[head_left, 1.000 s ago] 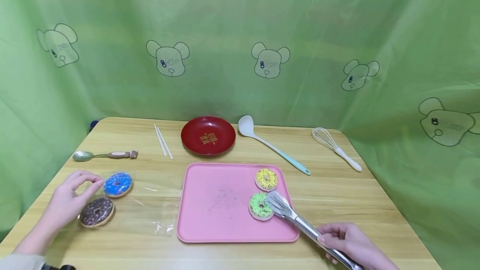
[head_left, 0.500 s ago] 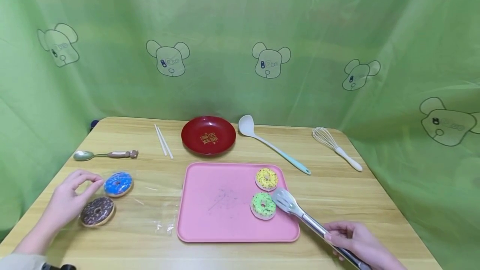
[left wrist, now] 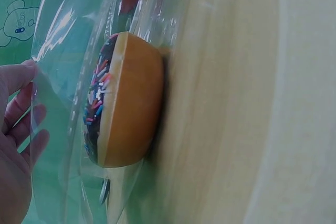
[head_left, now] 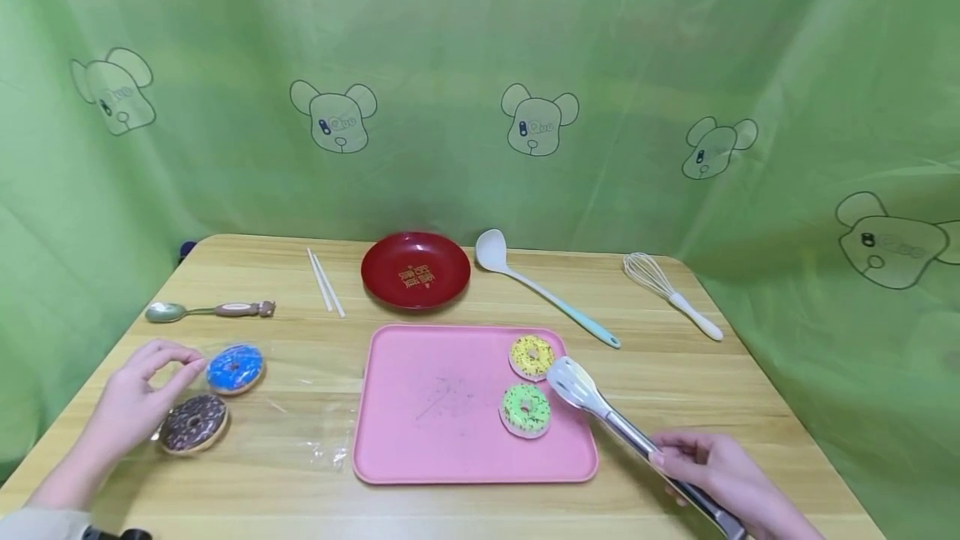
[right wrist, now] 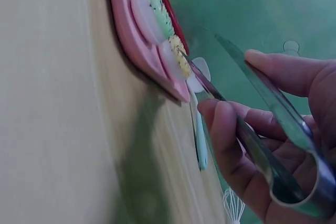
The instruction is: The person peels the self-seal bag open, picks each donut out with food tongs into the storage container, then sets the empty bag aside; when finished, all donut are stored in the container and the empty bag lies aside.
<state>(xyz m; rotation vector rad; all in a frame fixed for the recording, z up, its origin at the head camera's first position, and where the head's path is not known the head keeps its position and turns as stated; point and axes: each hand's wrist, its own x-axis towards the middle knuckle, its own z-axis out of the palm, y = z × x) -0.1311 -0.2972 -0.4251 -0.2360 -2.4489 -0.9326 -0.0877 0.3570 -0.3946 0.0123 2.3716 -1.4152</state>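
Observation:
My left hand pinches the edge of a clear plastic bag between thumb and finger, lifting that edge off the table. Inside or under the bag lie a chocolate donut with sprinkles and a blue donut; which, I cannot tell. My right hand grips metal tongs partway along the arms, which stand apart in the right wrist view. The tongs' head hangs over the pink tray's right edge, close to the yellow donut. A green donut sits just in front of the yellow one on the tray.
The pink tray takes up the middle of the table. Behind it stand white chopsticks, a red plate and a ladle. A spoon lies at back left, a whisk at back right.
My right hand has moved the tongs' head away from the green donut, rightward and back toward the yellow donut. The left hand stays where it was, and both tray donuts remain on the tray.

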